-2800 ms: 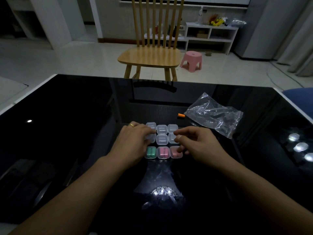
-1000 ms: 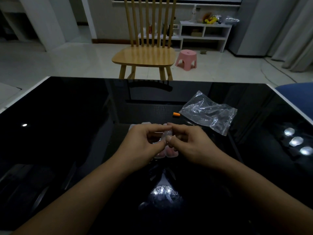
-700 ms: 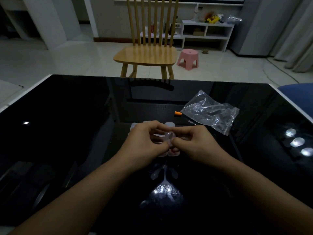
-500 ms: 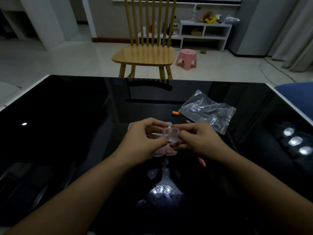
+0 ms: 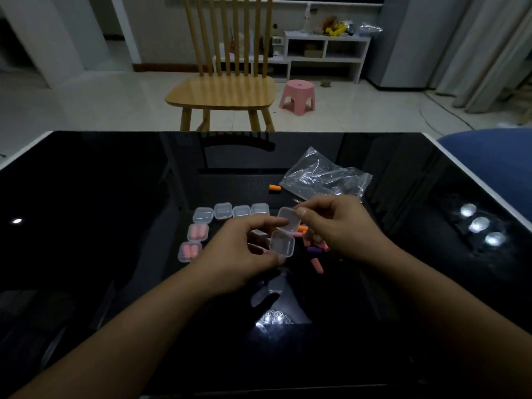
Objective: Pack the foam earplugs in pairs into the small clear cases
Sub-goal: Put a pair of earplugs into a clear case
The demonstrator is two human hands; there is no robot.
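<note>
A small clear case (image 5: 282, 242) is held above the black table with its hinged lid (image 5: 288, 218) swung up. My left hand (image 5: 239, 254) grips the case's base and my right hand (image 5: 336, 223) pinches the lid's top edge. Under my right hand lie loose earplugs: a purple one (image 5: 314, 249), a pink one (image 5: 317, 265) and an orange one (image 5: 302, 227). Another orange earplug (image 5: 275, 187) lies further back. Two closed cases with pink earplugs (image 5: 198, 232) (image 5: 190, 251) sit at the left. A row of several empty closed cases (image 5: 232, 211) stands behind.
A crumpled clear plastic bag (image 5: 325, 177) lies at the back right of the glossy black table (image 5: 86, 197). A wooden chair (image 5: 224, 87) stands beyond the far edge, with a pink stool (image 5: 298, 95) on the floor. A blue seat (image 5: 489, 145) sits off the right corner.
Both hands lifted one clear case from the group and its lid has swung up. The closed cases now lie spread further left, and loose earplugs show under my right hand.
</note>
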